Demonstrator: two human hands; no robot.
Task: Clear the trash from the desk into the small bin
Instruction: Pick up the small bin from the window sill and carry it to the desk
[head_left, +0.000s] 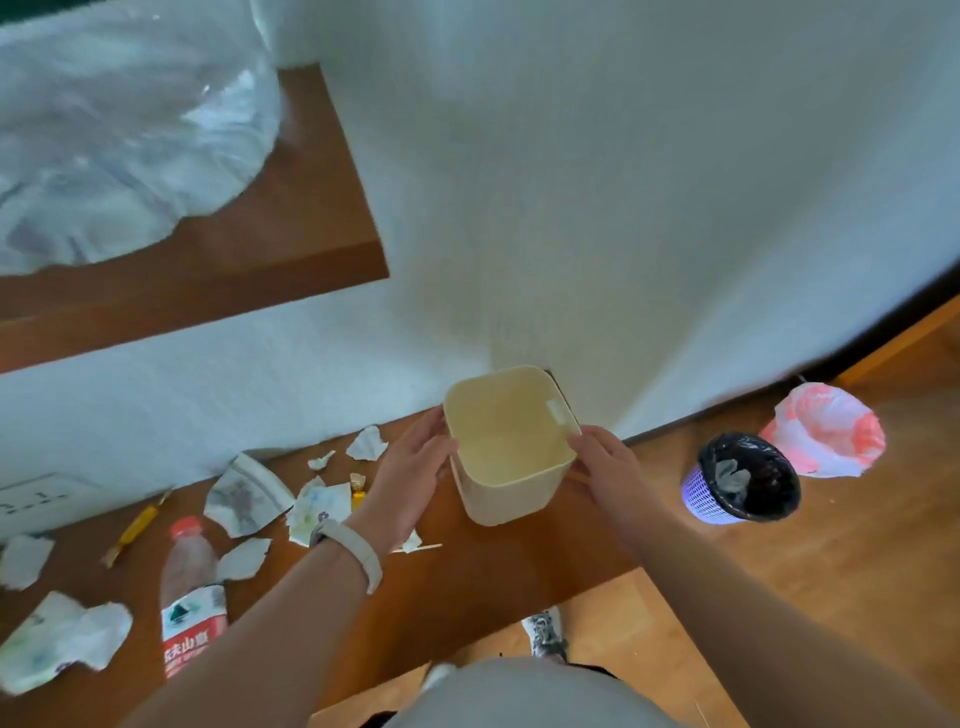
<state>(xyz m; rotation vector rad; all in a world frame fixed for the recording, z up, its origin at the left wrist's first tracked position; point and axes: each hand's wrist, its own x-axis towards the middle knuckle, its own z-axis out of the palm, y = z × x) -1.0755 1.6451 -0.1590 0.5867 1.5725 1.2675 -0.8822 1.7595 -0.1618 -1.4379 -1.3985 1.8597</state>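
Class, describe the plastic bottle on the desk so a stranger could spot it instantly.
Start at the brown desk along the white wall. Near its left front edge, among torn paper scraps, lies the plastic bottle. Only it has a red cap and a red-and-white label.

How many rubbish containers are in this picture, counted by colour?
cream bin, on the desk: 1
purple basket, black liner, on the floor: 1
pink-and-white bag, on the floor: 1
Total: 3
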